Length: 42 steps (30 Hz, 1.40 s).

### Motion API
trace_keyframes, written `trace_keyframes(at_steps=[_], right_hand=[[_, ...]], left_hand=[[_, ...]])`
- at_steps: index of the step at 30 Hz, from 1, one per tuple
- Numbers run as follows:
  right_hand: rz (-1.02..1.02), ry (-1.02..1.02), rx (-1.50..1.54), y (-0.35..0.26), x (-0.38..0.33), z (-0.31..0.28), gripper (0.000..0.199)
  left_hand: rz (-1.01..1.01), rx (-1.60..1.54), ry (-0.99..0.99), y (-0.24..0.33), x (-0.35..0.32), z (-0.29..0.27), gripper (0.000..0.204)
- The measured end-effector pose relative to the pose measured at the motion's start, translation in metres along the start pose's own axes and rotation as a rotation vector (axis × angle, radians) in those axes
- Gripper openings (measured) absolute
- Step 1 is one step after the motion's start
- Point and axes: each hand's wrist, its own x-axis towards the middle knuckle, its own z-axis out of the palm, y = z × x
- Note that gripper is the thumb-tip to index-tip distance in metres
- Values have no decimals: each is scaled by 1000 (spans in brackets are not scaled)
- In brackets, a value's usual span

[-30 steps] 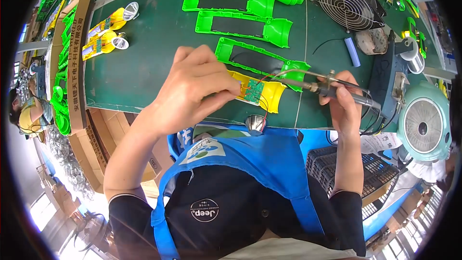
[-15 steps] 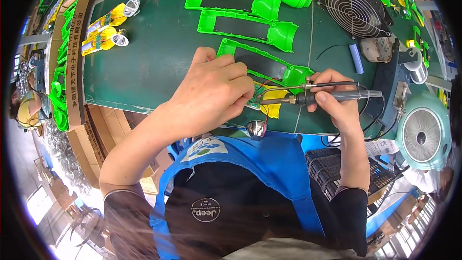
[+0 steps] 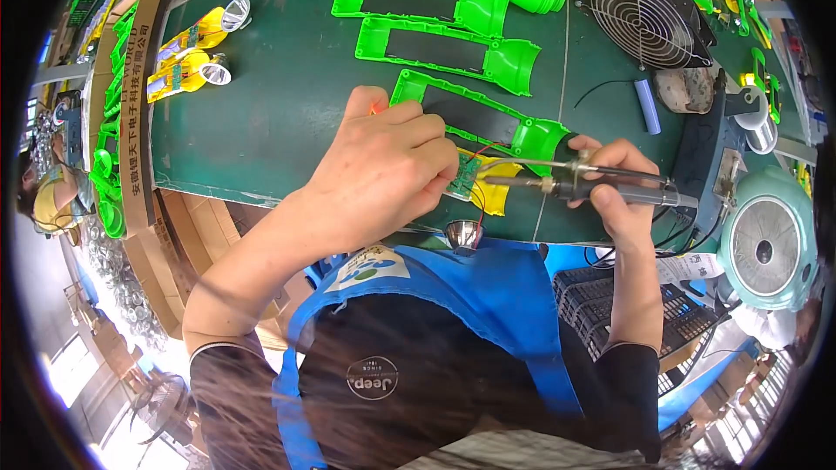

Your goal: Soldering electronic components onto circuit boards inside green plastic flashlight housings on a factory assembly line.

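Observation:
My left hand (image 3: pixel 392 157) is closed, its fingertips bent down at the left edge of a small green circuit board (image 3: pixel 467 176). The board lies by a yellow plastic part (image 3: pixel 493 193); much of it is hidden beneath the hand. Thin red and black wires run off it, and a silver reflector cup (image 3: pixel 463 234) sits at the table's near edge. My right hand (image 3: pixel 629 219) grips a soldering iron (image 3: pixel 557 187) with a thin metal tube along its top. The iron's tip points left, a little right of the board. An open green torch shell (image 3: pixel 538 136) lies just beyond.
More green shell halves (image 3: pixel 512 65) lie farther back. Two yellow lamp assemblies (image 3: pixel 193 74) rest at left beside a cardboard box (image 3: pixel 139 113) of green parts. At right are a black fan (image 3: pixel 644 17), a blue battery cell (image 3: pixel 647 107) and a blue soldering station (image 3: pixel 701 157).
My right hand has drawn the soldering iron to the right, off the circuit board, exposing more of the board. My left hand has barely moved.

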Motion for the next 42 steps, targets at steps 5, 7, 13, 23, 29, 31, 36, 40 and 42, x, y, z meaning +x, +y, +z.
trace_keyframes(at_steps=[5, 7, 13, 23, 29, 31, 36, 40, 42], right_hand=[[-16, 116, 77, 4, -4, -5, 34], [-45, 215, 136, 8, -4, -3, 38], [-308, 280, -26, -5, 11, 17, 48], [-483, -12, -397, 23, 61, 13, 38], [-462, -24, -536, 26, 50, 15, 38], [-373, 42, -469, 29, 25, 4, 35], [-438, 244, -316, 38, -10, 8, 35], [-477, 227, -317, 38, -7, 11, 33], [-434, 130, -420, 32, -3, 8, 34]], left_hand=[[-6, 2, -12, 1, 2, 0, 17], [-2, 14, -13, 1, 3, -1, 18], [2, -24, 198, -16, 23, -14, 17], [257, 275, 98, -18, 17, -31, 36], [102, 81, 63, -31, -60, -21, 44], [42, 4, 161, -34, -79, -45, 50], [-173, -127, 285, -68, 15, -108, 40], [-28, -37, 422, -116, 196, -81, 48], [-86, -75, 447, -130, 266, -53, 50]])
